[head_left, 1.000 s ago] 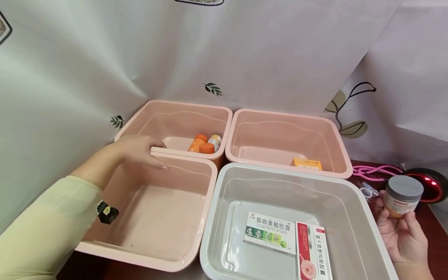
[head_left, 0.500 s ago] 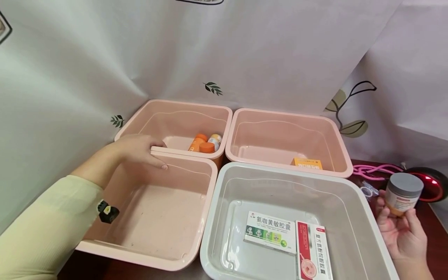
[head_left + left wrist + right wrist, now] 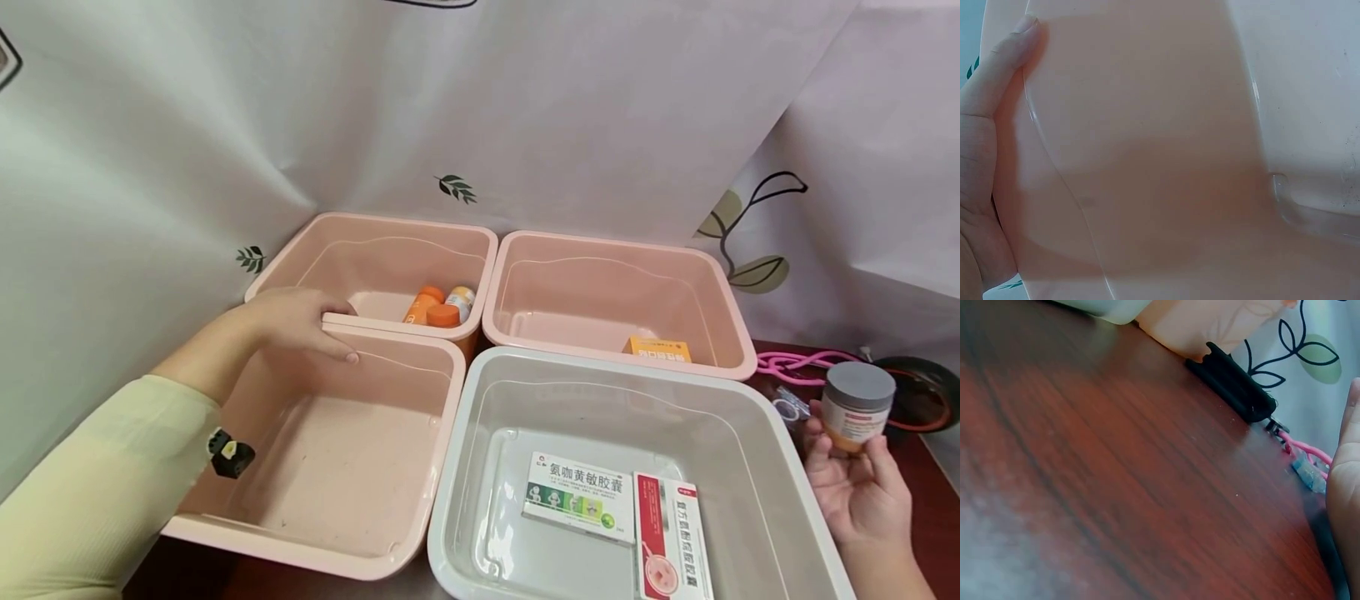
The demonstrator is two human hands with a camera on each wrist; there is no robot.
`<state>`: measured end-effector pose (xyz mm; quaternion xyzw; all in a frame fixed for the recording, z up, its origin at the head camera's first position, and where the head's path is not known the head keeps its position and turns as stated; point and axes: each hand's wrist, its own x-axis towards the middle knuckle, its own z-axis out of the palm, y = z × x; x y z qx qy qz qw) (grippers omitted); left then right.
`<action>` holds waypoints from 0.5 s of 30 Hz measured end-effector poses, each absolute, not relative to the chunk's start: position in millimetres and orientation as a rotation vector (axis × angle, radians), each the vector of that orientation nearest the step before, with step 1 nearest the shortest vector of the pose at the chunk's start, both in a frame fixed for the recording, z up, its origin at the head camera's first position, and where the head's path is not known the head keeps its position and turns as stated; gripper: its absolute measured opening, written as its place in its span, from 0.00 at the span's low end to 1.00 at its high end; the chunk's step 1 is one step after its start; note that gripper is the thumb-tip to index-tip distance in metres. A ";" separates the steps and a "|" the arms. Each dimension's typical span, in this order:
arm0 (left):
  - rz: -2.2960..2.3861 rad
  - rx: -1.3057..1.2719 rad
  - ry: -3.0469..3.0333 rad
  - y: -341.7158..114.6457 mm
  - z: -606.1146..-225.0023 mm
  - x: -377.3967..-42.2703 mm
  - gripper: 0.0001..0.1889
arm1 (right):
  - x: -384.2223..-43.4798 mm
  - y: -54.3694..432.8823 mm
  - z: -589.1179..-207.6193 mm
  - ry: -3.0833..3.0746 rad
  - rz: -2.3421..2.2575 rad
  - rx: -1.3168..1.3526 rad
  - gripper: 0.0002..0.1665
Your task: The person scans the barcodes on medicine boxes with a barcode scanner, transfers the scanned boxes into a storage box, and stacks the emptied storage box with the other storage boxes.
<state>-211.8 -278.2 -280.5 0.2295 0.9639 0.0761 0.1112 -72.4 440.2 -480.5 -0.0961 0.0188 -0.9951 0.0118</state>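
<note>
My left hand (image 3: pixel 288 321) grips the touching rims of two pink bins, the near left bin (image 3: pixel 450 400) and the far left bin (image 3: pixel 405 225). Its thumb (image 3: pixel 1013 53) lies against the near bin's inner wall in the left wrist view; the other fingers go over into the far bin, their tips hidden. At the right, my right hand (image 3: pixel 858 500) holds up a small jar (image 3: pixel 857 408) with a grey lid, upright between fingers and thumb. In the right wrist view only an edge of that hand (image 3: pixel 1344 487) shows, without the jar.
A grey bin (image 3: pixel 540 362) holds a green-and-white medicine box (image 3: pixel 577 500) and a red-and-white box (image 3: pixel 671 537). Orange-capped bottles (image 3: pixel 442 315) lie in the far left bin. The far right pink bin (image 3: pixel 622 250) contains an orange box (image 3: pixel 658 350). A pink cord (image 3: pixel 795 364) lies beyond the jar.
My right hand has shifted the jar slightly up and to the left. Red lights on the round black object behind it no longer show. The left hand stays in place.
</note>
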 end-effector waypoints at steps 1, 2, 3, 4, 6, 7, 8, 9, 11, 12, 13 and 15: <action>0.226 0.678 2.831 -277.6 -280.5 -212.3 0.32 | -73.2 441.4 -480.1 0.065 -3.102 -0.288 0.25; 0.226 0.685 2.832 -277.4 -280.6 -212.8 0.32 | -73.9 442.8 -479.6 0.072 -3.100 -0.275 0.25; 0.229 0.691 2.830 -277.2 -280.8 -213.2 0.32 | -74.7 444.1 -479.3 0.080 -3.096 -0.267 0.25; 0.232 0.695 2.830 -277.2 -281.0 -213.5 0.32 | -75.8 445.5 -479.0 0.082 -3.092 -0.262 0.25; 0.232 0.704 2.830 -277.9 -281.8 -214.0 0.32 | -78.0 447.9 -479.1 0.064 -3.087 -0.253 0.25; 0.234 0.701 2.830 -278.3 -282.2 -214.0 0.31 | -78.9 448.8 -479.2 0.056 -3.087 -0.243 0.25; 0.235 0.697 2.829 -278.8 -282.3 -213.8 0.31 | -79.8 449.5 -479.7 0.050 -3.090 -0.241 0.25; 0.238 0.694 2.827 -279.4 -282.3 -213.5 0.30 | -80.6 449.9 -480.2 0.043 -3.093 -0.241 0.25; 0.242 0.693 2.823 -280.4 -282.5 -213.4 0.30 | -81.9 450.4 -481.0 0.030 -3.102 -0.240 0.25; 0.246 0.691 2.821 -280.2 -282.2 -213.3 0.29 | -82.2 450.4 -481.3 0.029 -3.106 -0.246 0.24; 0.250 0.687 2.818 -279.9 -281.9 -213.2 0.29 | -82.6 450.4 -481.7 0.027 -3.108 -0.265 0.25; 0.256 0.688 2.814 -279.3 -281.4 -213.7 0.29 | -83.2 450.4 -482.4 0.032 -3.114 -0.305 0.25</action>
